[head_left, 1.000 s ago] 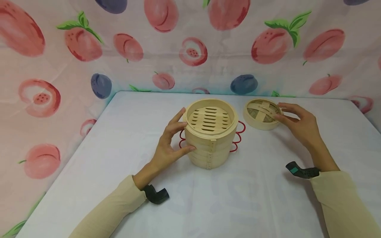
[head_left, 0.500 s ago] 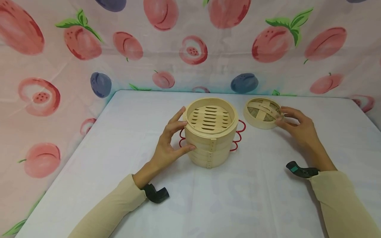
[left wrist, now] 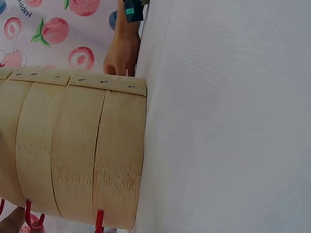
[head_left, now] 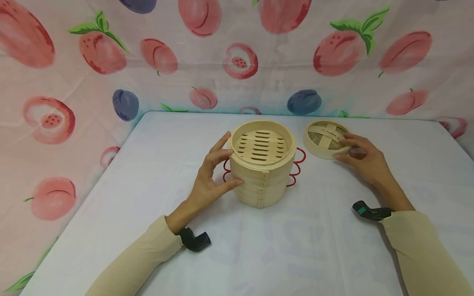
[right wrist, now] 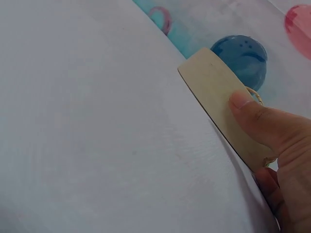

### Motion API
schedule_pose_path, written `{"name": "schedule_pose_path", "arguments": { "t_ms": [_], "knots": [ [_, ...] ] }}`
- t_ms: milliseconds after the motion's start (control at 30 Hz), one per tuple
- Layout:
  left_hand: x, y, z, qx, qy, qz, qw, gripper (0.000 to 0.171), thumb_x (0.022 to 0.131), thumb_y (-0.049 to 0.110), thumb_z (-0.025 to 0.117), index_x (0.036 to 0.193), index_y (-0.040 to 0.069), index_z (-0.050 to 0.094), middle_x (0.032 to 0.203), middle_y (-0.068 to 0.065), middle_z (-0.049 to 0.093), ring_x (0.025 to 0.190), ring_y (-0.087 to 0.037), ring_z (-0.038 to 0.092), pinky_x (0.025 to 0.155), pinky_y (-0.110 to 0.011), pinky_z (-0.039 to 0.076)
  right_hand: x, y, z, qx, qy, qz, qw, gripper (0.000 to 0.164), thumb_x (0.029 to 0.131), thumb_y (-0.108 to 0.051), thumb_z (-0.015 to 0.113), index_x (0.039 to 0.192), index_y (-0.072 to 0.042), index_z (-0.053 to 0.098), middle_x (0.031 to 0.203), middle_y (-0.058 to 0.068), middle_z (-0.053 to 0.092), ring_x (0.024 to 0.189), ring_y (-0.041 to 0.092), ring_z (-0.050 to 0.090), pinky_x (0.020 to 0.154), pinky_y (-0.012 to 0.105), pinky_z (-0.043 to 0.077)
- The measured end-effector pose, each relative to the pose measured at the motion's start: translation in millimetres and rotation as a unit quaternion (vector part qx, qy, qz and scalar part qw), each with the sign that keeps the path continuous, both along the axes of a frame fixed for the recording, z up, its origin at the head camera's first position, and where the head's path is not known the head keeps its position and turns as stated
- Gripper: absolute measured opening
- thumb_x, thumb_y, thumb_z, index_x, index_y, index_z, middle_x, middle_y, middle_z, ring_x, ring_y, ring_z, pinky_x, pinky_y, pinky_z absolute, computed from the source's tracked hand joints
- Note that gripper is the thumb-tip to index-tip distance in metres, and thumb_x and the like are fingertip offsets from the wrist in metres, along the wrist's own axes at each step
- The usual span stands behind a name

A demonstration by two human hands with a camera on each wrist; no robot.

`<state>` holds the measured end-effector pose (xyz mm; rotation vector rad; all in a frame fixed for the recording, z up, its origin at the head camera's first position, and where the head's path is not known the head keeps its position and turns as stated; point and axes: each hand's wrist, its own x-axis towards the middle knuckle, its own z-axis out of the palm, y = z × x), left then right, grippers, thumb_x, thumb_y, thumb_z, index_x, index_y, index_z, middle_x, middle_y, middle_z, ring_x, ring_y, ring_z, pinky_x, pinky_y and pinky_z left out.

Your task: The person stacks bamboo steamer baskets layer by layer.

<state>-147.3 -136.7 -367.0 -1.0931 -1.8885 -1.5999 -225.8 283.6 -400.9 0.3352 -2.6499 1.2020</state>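
A round stack of bamboo steamer baskets (head_left: 262, 181) stands upright on the table, with a slatted floor showing in its open top. Red loops (head_left: 295, 168) stick out from its sides. My left hand (head_left: 212, 170) holds the stack's left side, thumb toward the front and fingers spread along the rim and wall. To the right and farther back lies the bamboo steamer lid (head_left: 321, 150), flat, with a woven top and a strap handle. My right hand (head_left: 364, 158) grips the lid's right side. In the right wrist view the thumb (right wrist: 241, 100) presses on the lid's side wall (right wrist: 214, 87).
A white cloth covers the table (head_left: 277, 250). Behind it and on the left hangs a fruit-print curtain (head_left: 207, 74). Black wrist devices (head_left: 194, 240) sit at both sleeve cuffs.
My right hand has slid left and slightly down around the lid, its thumb moving from the top edge to the side wall. The left hand and the stack stay in place.
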Motion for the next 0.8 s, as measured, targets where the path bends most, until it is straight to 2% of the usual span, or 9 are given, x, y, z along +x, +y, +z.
{"name": "schedule_pose_path", "arguments": {
  "t_ms": [167, 233, 300, 467, 567, 667, 800],
  "knots": [
    [-0.2, 0.4, -0.1, 0.002, 0.000, -0.001, 1.0000, 0.060, 0.082, 0.029, 0.077, 0.131, 0.018, 0.045, 0.154, -0.016, 0.024, 0.136, -0.040, 0.029, 0.099, -0.044, 0.040, -0.2, -0.7, 0.9, 0.003, -0.008, -0.020, 1.000, 0.048, 0.082, -0.025, 0.078, 0.122, -0.006, 0.062, 0.150, 0.009, 0.032, 0.132, 0.034, 0.037, 0.081, 0.002, 0.038],
    [-0.4, 0.6, -0.2, 0.002, -0.001, -0.001, 1.0000, 0.060, 0.082, 0.030, 0.077, 0.131, 0.017, 0.045, 0.154, -0.016, 0.025, 0.136, -0.040, 0.029, 0.099, -0.044, 0.040, 0.3, -0.8, 1.3, 0.000, -0.016, -0.029, 0.999, 0.048, 0.082, -0.026, 0.077, 0.122, -0.004, 0.061, 0.151, 0.012, 0.030, 0.133, 0.037, 0.034, 0.082, 0.003, 0.039],
    [-0.7, 0.5, -0.5, 0.001, -0.001, 0.000, 1.0000, 0.060, 0.082, 0.030, 0.077, 0.131, 0.017, 0.045, 0.154, -0.016, 0.025, 0.136, -0.040, 0.029, 0.099, -0.043, 0.040, 1.0, -1.1, 1.2, -0.003, -0.028, -0.038, 0.999, 0.050, 0.083, -0.029, 0.076, 0.123, -0.003, 0.060, 0.151, 0.014, 0.030, 0.134, 0.038, 0.033, 0.082, 0.005, 0.040],
    [-0.6, 0.4, -0.4, 0.001, -0.003, 0.000, 1.0000, 0.060, 0.082, 0.031, 0.077, 0.131, 0.018, 0.045, 0.154, -0.015, 0.025, 0.137, -0.038, 0.029, 0.100, -0.044, 0.040, 1.3, -3.3, 0.5, 0.008, -0.041, -0.064, 0.997, 0.053, 0.083, -0.037, 0.074, 0.122, -0.004, 0.060, 0.149, 0.016, 0.034, 0.119, 0.040, 0.050, 0.076, 0.003, 0.041],
    [-0.2, 0.2, -0.8, 0.000, -0.003, -0.001, 1.0000, 0.060, 0.082, 0.030, 0.077, 0.132, 0.019, 0.045, 0.154, -0.016, 0.024, 0.137, -0.038, 0.029, 0.100, -0.044, 0.040, 2.5, -4.9, 0.8, 0.007, -0.030, -0.073, 0.997, 0.049, 0.082, -0.035, 0.075, 0.118, -0.004, 0.062, 0.147, 0.017, 0.038, 0.110, 0.040, 0.057, 0.072, 0.000, 0.039],
    [-0.1, 0.5, -0.7, 0.000, -0.001, -0.001, 1.0000, 0.060, 0.082, 0.030, 0.077, 0.132, 0.020, 0.045, 0.154, -0.016, 0.024, 0.136, -0.039, 0.029, 0.100, -0.044, 0.040, 3.8, -5.7, 1.7, 0.002, -0.017, -0.076, 0.997, 0.046, 0.082, -0.032, 0.076, 0.115, -0.003, 0.063, 0.145, 0.017, 0.041, 0.109, 0.040, 0.058, 0.071, 0.000, 0.039],
    [-0.4, 0.6, -0.8, 0.002, 0.001, -0.002, 1.0000, 0.060, 0.082, 0.030, 0.077, 0.132, 0.019, 0.046, 0.154, -0.017, 0.024, 0.136, -0.040, 0.030, 0.100, -0.044, 0.040, 4.6, -5.3, 3.3, -0.002, -0.014, -0.080, 0.997, 0.043, 0.082, -0.031, 0.076, 0.112, -0.003, 0.063, 0.145, 0.017, 0.042, 0.119, 0.039, 0.052, 0.073, 0.001, 0.040]
  ]
}}
